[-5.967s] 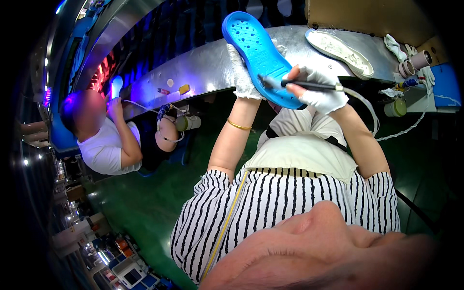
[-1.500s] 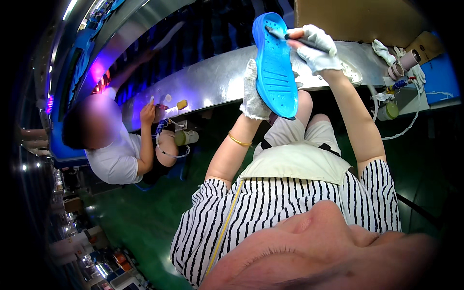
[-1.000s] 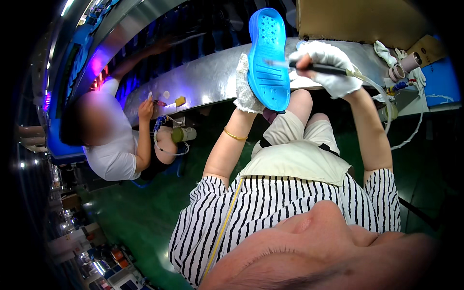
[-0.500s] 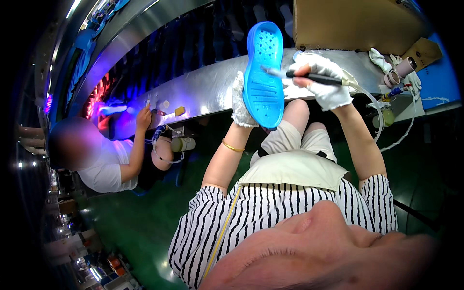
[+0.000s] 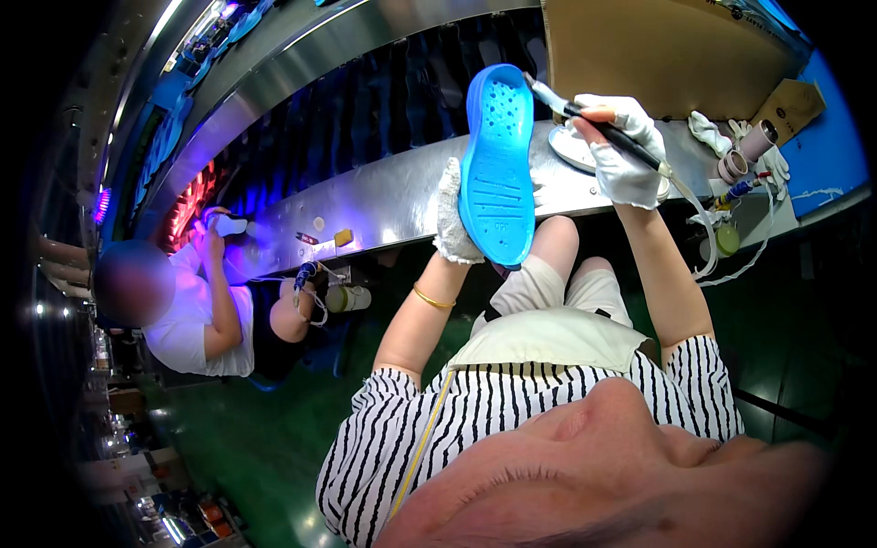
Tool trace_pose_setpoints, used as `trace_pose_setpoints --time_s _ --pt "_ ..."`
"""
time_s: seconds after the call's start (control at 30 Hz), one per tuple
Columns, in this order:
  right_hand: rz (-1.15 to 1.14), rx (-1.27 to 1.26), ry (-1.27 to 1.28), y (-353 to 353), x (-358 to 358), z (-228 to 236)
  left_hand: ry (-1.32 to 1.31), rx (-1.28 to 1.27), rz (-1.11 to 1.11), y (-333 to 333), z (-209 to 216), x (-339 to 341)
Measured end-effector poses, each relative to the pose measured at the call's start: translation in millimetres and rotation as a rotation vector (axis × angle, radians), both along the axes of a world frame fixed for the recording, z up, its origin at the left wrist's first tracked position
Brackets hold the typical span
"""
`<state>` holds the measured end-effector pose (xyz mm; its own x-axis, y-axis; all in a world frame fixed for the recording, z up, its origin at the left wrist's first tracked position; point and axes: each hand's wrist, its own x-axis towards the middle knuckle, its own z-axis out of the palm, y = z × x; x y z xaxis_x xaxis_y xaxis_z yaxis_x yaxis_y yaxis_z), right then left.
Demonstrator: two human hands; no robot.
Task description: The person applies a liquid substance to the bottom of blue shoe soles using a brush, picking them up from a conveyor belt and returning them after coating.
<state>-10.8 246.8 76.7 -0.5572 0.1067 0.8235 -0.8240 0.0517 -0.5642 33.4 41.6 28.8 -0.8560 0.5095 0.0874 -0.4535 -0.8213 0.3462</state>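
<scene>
A bright blue shoe sole (image 5: pixel 498 187) stands tilted up over the steel bench edge, its inner face toward me, with small holes at the upper end and raised ribs lower down. My left hand (image 5: pixel 455 217), in a white glove with bare fingertips partly hidden behind the sole, grips it by its left side. My right hand (image 5: pixel 628 146), also gloved with some fingertips bare, is closed on a black-handled brush (image 5: pixel 614 137) with a hose at its rear. The brush's tip is at the sole's upper right edge; whether it touches is hard to tell.
Beneath my right hand a white rounded thing (image 5: pixel 572 148) lies on the steel bench (image 5: pixel 384 196). Behind stands a large cardboard box (image 5: pixel 667 59). Gloves and pink rolls (image 5: pixel 756 142) lie at the right. A co-worker (image 5: pixel 206 310) sits at the left, handling a pale piece.
My right hand has moved the brush from the sole's middle up to its upper right edge. The sole sits slightly lower in view. The co-worker's hands have come together around a pale piece.
</scene>
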Motion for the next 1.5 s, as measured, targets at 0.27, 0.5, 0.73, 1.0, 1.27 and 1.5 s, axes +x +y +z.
trace_pose_setpoints --time_s 0.27,0.5,0.73,1.0,1.27,1.5 --pt "0.138 -0.371 -0.296 28 21 1 0.442 -0.389 0.126 -5 147 -125" --pt "0.232 -0.231 -0.321 34 33 -6 1.029 -1.994 1.38 -55 200 -256" --pt "0.218 -0.028 -0.537 48 32 -24 0.737 -2.799 1.09 -137 198 -280" --pt "0.353 -0.086 -0.623 34 25 -42 1.249 -2.748 1.513 -124 186 -217" --pt "0.38 -0.175 -0.775 35 20 -46 0.945 -1.057 1.616 -124 194 -89" --pt "0.325 -0.194 -0.798 21 28 -45 0.916 -0.484 0.601 -116 161 -50"
